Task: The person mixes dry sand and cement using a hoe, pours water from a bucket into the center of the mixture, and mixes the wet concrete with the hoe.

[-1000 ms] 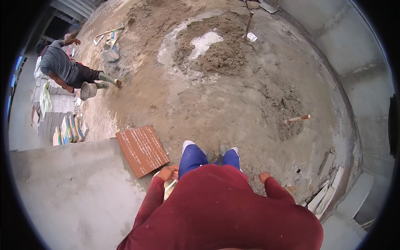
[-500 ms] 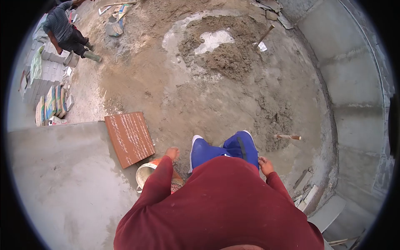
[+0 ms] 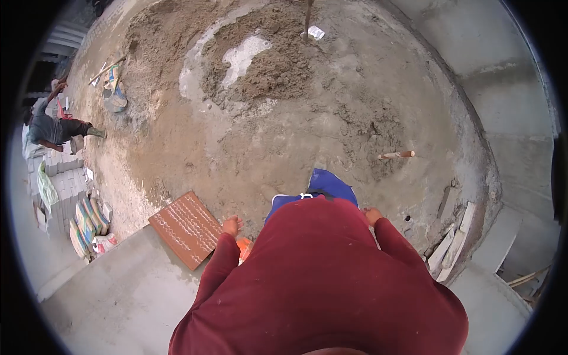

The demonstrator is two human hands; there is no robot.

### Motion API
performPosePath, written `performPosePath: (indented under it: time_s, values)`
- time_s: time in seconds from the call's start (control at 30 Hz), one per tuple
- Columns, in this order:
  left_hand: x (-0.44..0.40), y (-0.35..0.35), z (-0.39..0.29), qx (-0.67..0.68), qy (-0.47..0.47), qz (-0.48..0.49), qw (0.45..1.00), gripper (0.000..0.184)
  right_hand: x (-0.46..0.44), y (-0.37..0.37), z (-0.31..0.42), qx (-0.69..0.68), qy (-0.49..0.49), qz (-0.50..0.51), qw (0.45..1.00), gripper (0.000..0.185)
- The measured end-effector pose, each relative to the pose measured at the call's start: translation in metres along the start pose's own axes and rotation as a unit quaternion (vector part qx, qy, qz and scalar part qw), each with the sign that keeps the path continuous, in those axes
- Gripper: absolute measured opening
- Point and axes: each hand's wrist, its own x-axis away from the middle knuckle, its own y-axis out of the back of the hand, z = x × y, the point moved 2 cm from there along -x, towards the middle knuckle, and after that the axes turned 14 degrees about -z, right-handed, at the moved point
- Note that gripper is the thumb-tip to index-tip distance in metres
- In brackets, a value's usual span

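My left hand (image 3: 232,225) hangs beside my body with its fingers loosely apart, holding nothing. Close to it lies a reddish-brown panel (image 3: 186,229) with white wavy streaks, at the edge of a grey concrete ledge (image 3: 127,272). An orange bucket (image 3: 243,247) shows only in part, mostly covered by my left sleeve. On the other side, my right hand (image 3: 371,216) is by the hip of my blue shorts (image 3: 331,183), fingers loosely bent with nothing seen in them. Ahead of it a wooden handle (image 3: 396,155) sticks out over the wet mortar on the ground.
A mound of mortar (image 3: 278,65) with a pale wet pool lies ahead, an upright stick (image 3: 307,21) beside it. At left are a co-worker (image 3: 50,127), cement bags (image 3: 89,222) and stacked blocks (image 3: 62,177). A concrete wall (image 3: 509,106) and boards (image 3: 452,245) line the right.
The view has turned to the right, and the panel and mortar mound appear further left. The bucket is now largely hidden by my arm. Both hands stay low at my sides.
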Motion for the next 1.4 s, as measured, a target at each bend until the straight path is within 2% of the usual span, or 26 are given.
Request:
performPosePath:
  time_s: [0.07,0.1,0.17,0.2,0.27,0.3,0.37,0.43,0.47,0.5,0.57,0.6,0.63,0.7,0.73,0.77,0.8,0.87,0.9,0.97,1.0,1.07,1.2,1.27,1.33,1.4]
  values:
    - [0.041,-0.019,-0.018,-0.152,-0.080,0.048,0.984,0.038,-0.025,0.031,0.020,-0.212,-0.125,-0.044,0.968,0.041]
    - [0.061,-0.030,-0.028,-0.203,-0.106,0.063,0.971,0.037,-0.036,0.043,0.028,-0.219,-0.130,-0.041,0.966,0.041]
    - [0.093,-0.057,-0.050,-0.312,-0.229,0.150,0.910,0.036,-0.055,0.068,0.039,-0.284,-0.169,-0.097,0.939,0.042]
    - [0.058,-0.075,-0.035,-0.277,-0.256,0.180,0.909,0.037,-0.064,0.079,0.041,-0.282,-0.169,-0.095,0.939,0.042]
    - [0.000,-0.110,-0.010,-0.205,-0.302,0.243,0.899,0.040,-0.093,0.109,0.051,-0.210,-0.054,-0.105,0.971,0.044]
    - [0.026,-0.118,-0.036,-0.223,-0.329,0.203,0.895,0.042,-0.107,0.125,0.059,-0.204,-0.046,-0.098,0.973,0.044]
    - [0.106,-0.135,-0.107,-0.261,-0.374,0.120,0.882,0.047,-0.130,0.162,0.086,-0.103,-0.011,-0.099,0.990,0.046]
    - [0.150,-0.157,-0.149,-0.160,-0.275,0.126,0.940,0.050,-0.161,0.195,0.108,-0.071,0.029,-0.110,0.991,0.044]
    - [0.163,-0.166,-0.165,-0.063,-0.173,0.142,0.973,0.052,-0.178,0.210,0.118,-0.044,0.057,-0.128,0.989,0.042]
    - [0.171,-0.172,-0.183,-0.050,-0.173,0.136,0.974,0.052,-0.201,0.219,0.117,-0.038,0.069,-0.125,0.989,0.042]
    - [0.181,-0.189,-0.210,-0.123,-0.134,0.224,0.958,0.054,-0.244,0.233,0.121,-0.118,0.053,-0.099,0.987,0.044]
    - [0.165,-0.200,-0.212,-0.113,-0.136,0.221,0.959,0.054,-0.255,0.246,0.133,-0.113,0.062,-0.098,0.987,0.044]
    - [0.145,-0.214,-0.215,-0.183,-0.253,0.276,0.909,0.055,-0.264,0.258,0.142,-0.158,0.048,-0.088,0.982,0.045]
    - [0.145,-0.236,-0.247,-0.244,-0.365,0.321,0.839,0.057,-0.277,0.282,0.158,-0.198,0.037,-0.078,0.976,0.046]
    - [0.186,-0.246,-0.291,-0.179,-0.243,0.404,0.863,0.055,-0.283,0.294,0.161,-0.187,0.009,-0.074,0.980,0.047]
    - [0.204,-0.257,-0.321,-0.106,-0.115,0.480,0.863,0.054,-0.293,0.303,0.161,-0.173,-0.017,-0.071,0.982,0.049]
    - [0.172,-0.281,-0.327,-0.093,-0.122,0.481,0.863,0.054,-0.305,0.309,0.157,-0.179,-0.030,-0.083,0.980,0.048]
    - [0.094,-0.337,-0.336,-0.222,-0.255,0.470,0.816,0.065,-0.323,0.312,0.132,-0.164,-0.046,-0.094,0.981,0.045]
    - [0.081,-0.360,-0.359,-0.210,-0.262,0.470,0.816,0.065,-0.333,0.316,0.121,-0.147,-0.048,-0.098,0.983,0.043]
    - [0.066,-0.410,-0.407,-0.157,-0.068,0.407,0.897,0.075,-0.327,0.334,0.132,-0.091,-0.098,-0.099,0.986,0.040]
    - [0.070,-0.420,-0.449,-0.144,-0.068,0.416,0.895,0.075,-0.331,0.343,0.133,-0.067,-0.095,-0.093,0.989,0.040]
    - [0.089,-0.423,-0.533,-0.304,-0.096,0.344,0.883,0.085,-0.335,0.369,0.137,-0.025,-0.089,-0.075,0.993,0.039]
    - [0.047,-0.488,-0.588,-0.354,-0.093,0.297,0.882,0.088,-0.379,0.430,0.174,0.014,-0.076,-0.055,0.995,0.038]
    - [0.009,-0.535,-0.595,-0.359,-0.210,0.320,0.851,0.086,-0.423,0.463,0.198,0.025,-0.056,-0.059,0.996,0.037]
    - [0.015,-0.546,-0.620,-0.383,-0.208,0.298,0.849,0.085,-0.487,0.493,0.231,0.033,-0.019,-0.059,0.998,0.037]
    - [0.012,-0.558,-0.639,-0.413,-0.207,0.275,0.843,0.084,-0.616,0.500,0.196,0.077,0.031,-0.079,0.993,0.036]
